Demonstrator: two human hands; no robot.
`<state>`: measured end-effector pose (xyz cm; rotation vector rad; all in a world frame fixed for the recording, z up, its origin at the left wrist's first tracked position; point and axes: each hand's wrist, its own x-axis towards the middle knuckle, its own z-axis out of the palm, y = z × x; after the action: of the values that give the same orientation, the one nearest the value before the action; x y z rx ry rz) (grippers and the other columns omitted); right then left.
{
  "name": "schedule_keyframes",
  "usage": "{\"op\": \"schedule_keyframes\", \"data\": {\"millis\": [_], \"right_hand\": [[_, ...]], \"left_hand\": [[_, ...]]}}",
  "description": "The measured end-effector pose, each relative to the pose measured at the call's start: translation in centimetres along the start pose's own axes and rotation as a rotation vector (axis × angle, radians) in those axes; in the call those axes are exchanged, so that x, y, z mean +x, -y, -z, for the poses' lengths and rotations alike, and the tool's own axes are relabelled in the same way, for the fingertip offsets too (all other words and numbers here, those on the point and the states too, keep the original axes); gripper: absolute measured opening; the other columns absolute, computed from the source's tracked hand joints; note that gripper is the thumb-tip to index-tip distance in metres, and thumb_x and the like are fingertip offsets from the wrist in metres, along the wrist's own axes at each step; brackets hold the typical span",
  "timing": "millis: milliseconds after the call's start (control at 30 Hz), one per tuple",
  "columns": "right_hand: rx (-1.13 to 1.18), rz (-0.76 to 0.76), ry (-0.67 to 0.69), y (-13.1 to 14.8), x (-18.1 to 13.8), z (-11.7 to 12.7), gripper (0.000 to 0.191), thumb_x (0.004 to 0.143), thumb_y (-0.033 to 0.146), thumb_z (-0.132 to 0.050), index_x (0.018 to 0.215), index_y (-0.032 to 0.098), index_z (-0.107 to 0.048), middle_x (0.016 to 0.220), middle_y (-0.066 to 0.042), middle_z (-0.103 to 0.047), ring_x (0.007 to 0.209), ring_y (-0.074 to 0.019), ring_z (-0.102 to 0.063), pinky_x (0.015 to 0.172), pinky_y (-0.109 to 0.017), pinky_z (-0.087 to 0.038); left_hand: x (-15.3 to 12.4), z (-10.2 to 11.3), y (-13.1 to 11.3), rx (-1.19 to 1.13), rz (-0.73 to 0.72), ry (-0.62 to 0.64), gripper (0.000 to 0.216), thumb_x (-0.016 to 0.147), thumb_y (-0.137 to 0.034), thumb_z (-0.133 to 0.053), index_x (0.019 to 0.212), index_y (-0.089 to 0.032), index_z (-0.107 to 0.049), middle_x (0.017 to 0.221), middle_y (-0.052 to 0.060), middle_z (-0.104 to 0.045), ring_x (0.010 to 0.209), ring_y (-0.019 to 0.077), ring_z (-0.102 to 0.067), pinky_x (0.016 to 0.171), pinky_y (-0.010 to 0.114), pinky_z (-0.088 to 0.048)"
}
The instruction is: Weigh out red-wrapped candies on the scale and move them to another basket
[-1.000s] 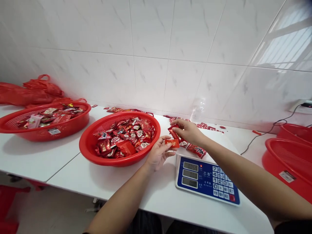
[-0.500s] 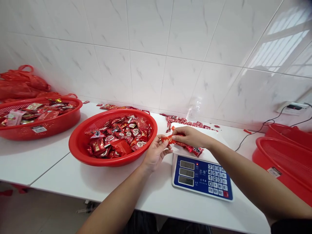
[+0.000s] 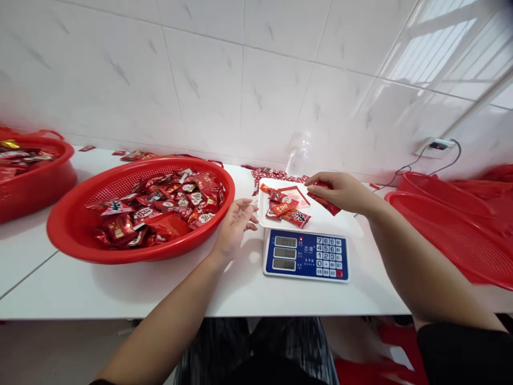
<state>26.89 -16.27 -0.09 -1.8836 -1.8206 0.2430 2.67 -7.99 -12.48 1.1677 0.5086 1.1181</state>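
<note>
My left hand (image 3: 235, 223) is between the basket and the scale, fingers apart with nothing visible in them. My right hand (image 3: 340, 191) is closed on a red packet (image 3: 326, 202), held over the right part of the white weighing tray (image 3: 328, 224). Several small red wrapped snacks (image 3: 284, 207) lie in a loose pile at the tray's left, on and beside a flat red-and-pink packet (image 3: 300, 195). Below the tray is the blue keypad panel of a digital scale (image 3: 308, 255); its displays are lit too faintly to read surely. What the right palm covers is hidden.
Left of the scale stands a red plastic basket (image 3: 76, 235) of wrapped snacks, with another filled basket (image 3: 36, 187) farther left. More red baskets (image 3: 449, 230) are at the right. Small red packets (image 3: 276, 174) lie along the wall, near a socket with cables (image 3: 438, 147).
The view has turned right. My hands have parted; my left hand has let go of the small wrapped snack. My right hand has moved right and now holds a red packet, uncovering the tray's pile.
</note>
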Motion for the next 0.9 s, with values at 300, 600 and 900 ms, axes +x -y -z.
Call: {"op": "schedule_keyframes", "data": {"millis": [300, 600, 900], "right_hand": [[0.309, -0.131, -0.371, -3.4, -10.7, -1.5, 0.032, 0.085, 0.048, -0.062, 0.103, 0.022, -0.068, 0.076, -0.001, -0.066, 0.061, -0.0119, -0.06, 0.051, -0.022, -0.048], [0.371, -0.113, -0.273, -1.1, -9.8, -4.6, 0.031, 0.091, 0.046, -0.049, 0.102, 0.024, -0.069, 0.089, -0.004, -0.068, 0.074, -0.0149, -0.062, 0.065, -0.028, -0.052], [0.137, 0.276, -0.056, 5.9, -3.8, -10.8, 0.034, 0.097, 0.037, -0.043, 0.126, 0.03, -0.058, 0.116, -0.005, -0.067, 0.106, -0.021, -0.06, 0.094, -0.038, -0.046]], "left_hand": [[0.0, -0.5, 0.1, 0.043, -0.025, 0.033, 0.032, 0.081, -0.041, -0.066, 0.103, -0.02, -0.055, 0.094, 0.003, -0.062, 0.066, 0.0095, -0.057, 0.057, 0.021, -0.047], [-0.9, -0.4, 0.1, 0.207, -0.129, 0.131, 0.027, 0.08, -0.042, -0.068, 0.092, -0.018, -0.064, 0.075, 0.003, -0.064, 0.065, 0.0132, -0.058, 0.062, 0.025, -0.049], [-1.7, -0.8, 0.4, 0.374, 0.045, 0.47, 0.019, 0.069, -0.035, -0.077, 0.068, -0.018, -0.069, 0.064, 0.005, -0.067, 0.06, 0.0175, -0.061, 0.057, 0.028, -0.051]]}}
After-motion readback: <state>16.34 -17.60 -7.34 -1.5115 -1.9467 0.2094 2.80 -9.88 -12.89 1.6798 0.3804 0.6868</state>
